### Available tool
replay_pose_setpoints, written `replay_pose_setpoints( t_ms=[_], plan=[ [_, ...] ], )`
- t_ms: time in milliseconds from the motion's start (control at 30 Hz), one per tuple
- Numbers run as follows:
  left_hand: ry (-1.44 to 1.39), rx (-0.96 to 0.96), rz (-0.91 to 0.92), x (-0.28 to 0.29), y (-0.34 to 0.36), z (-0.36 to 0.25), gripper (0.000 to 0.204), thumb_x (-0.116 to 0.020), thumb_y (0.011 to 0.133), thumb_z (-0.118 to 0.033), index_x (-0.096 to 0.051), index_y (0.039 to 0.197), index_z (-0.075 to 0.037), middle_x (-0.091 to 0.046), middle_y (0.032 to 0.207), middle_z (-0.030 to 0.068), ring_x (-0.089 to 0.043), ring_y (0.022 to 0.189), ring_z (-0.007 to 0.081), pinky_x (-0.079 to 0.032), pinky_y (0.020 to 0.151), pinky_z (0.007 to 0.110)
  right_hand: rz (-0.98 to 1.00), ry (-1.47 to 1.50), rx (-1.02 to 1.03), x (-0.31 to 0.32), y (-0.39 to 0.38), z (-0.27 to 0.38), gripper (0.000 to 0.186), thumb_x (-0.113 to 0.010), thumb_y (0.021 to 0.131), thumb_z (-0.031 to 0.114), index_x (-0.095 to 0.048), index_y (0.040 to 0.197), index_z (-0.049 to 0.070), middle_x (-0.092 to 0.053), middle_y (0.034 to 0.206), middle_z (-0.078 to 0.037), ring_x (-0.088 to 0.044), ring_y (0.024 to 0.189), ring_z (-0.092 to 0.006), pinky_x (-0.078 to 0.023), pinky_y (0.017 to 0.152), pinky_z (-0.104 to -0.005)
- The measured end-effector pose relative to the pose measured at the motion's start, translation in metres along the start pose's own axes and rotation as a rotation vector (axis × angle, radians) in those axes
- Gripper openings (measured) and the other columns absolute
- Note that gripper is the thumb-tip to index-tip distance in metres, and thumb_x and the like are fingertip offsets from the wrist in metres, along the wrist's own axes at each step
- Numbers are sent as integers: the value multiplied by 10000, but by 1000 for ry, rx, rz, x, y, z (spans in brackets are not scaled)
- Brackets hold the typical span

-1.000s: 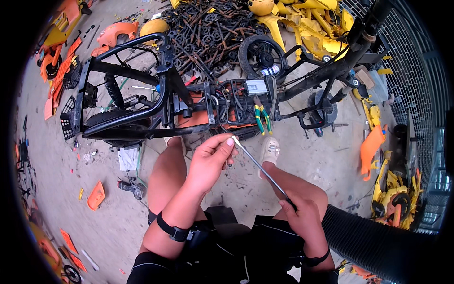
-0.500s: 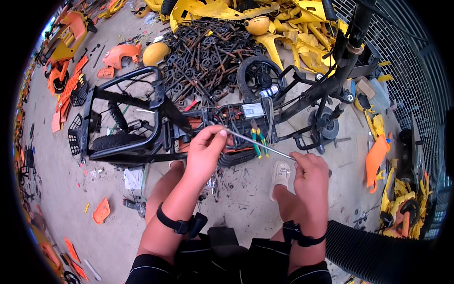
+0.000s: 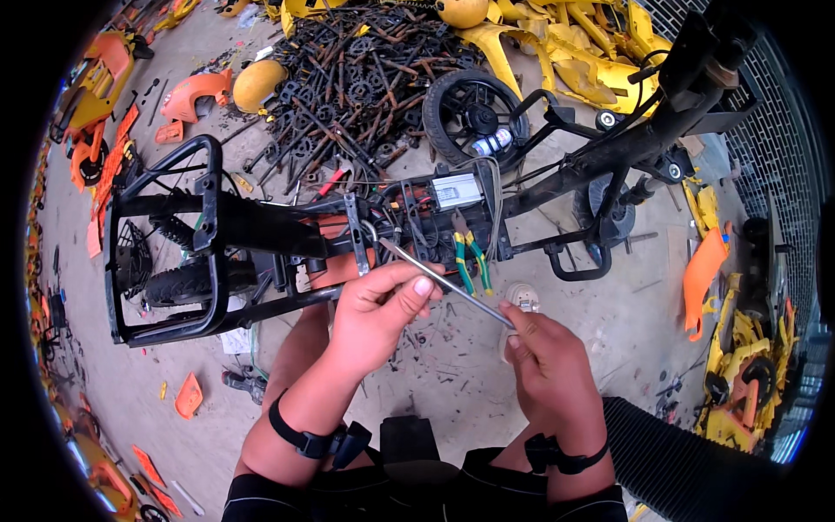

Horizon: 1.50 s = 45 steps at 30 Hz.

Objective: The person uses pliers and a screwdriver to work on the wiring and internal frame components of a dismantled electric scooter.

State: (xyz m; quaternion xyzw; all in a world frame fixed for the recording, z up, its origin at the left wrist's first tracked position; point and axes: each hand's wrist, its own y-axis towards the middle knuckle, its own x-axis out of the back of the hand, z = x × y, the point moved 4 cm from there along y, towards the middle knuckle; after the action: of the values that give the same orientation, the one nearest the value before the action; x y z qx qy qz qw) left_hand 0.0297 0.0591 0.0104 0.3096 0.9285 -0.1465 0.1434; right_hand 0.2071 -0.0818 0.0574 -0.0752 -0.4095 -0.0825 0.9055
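Disassembly status: the black frame [image 3: 261, 226] lies on its side on the concrete floor [image 3: 609, 348], with the rear wheel [image 3: 187, 283] fitted at its left end and a grey controller box [image 3: 458, 190] plus loose wiring exposed at mid-frame. Judged from this state, body panels are already off and the wiring bay is open; frame, wheel, box and cables remain to be separated.

Tool position: a thin metal rod [image 3: 444, 280] runs diagonally from the wiring bay down toward the person. The left hand [image 3: 383, 304] is closed around the rod's upper part, thumb and fingers pinched on it. The right hand [image 3: 548, 365] is closed on the rod's lower end, fingertips gripping it. The rod tip sits at or in the bay near a metal bracket [image 3: 357, 235]; whether it is engaged with a fastener cannot be told.

Adjacent items: pliers with green and yellow handles [image 3: 470, 261] hang in the wiring just right of the rod. A small round white part [image 3: 522, 297] lies on the floor just beyond the right hand.

Clearance: bare floor lies between frame and knees. Beyond the frame, a scrap pile [image 3: 365, 78] and a loose wheel [image 3: 474, 109] block the far side. Yellow panels [image 3: 557, 43] fill the top right corner, orange parts [image 3: 704, 270] the right edge. Room for levering is toward the person and to the lower left.
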Motion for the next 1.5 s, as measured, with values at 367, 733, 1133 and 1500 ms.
replay_pose_setpoints(
  t_ms=[367,733,1133,1500],
  plan=[
    [49,32,-26,-25,18,10,227,-653,959,-131,-682,1133,13,-679,905,53,-579,685,71,-478,624,202,-63,9,-74,4,11,-4,425,-633,907,80,-608,1328,138,-641,799,-95,-622,661,-293,-517,612,-383],
    [38,259,73,-37,8,17,267,-593,996,-141,-659,1222,-16,-665,870,9,-541,719,56,-460,641,210,-83,-7,-46,-17,5,-3,414,-626,917,95,-593,1328,119,-625,753,-62,-603,617,-258,-456,592,-380],
    [-74,196,-9,-21,8,22,235,-578,989,-102,-664,1166,25,-642,807,8,-489,644,66,-389,587,196,23,123,-153,-21,4,9,379,-569,968,144,-568,1347,140,-673,902,-111,-657,726,-299,-520,629,-396],
    [2,233,75,-40,-4,29,235,-552,1005,-105,-678,1187,-24,-638,828,-9,-480,665,61,-413,605,200,40,204,-182,-27,7,10,379,-567,974,151,-564,1353,142,-667,930,-144,-667,785,-324,-530,661,-395]
  ],
)
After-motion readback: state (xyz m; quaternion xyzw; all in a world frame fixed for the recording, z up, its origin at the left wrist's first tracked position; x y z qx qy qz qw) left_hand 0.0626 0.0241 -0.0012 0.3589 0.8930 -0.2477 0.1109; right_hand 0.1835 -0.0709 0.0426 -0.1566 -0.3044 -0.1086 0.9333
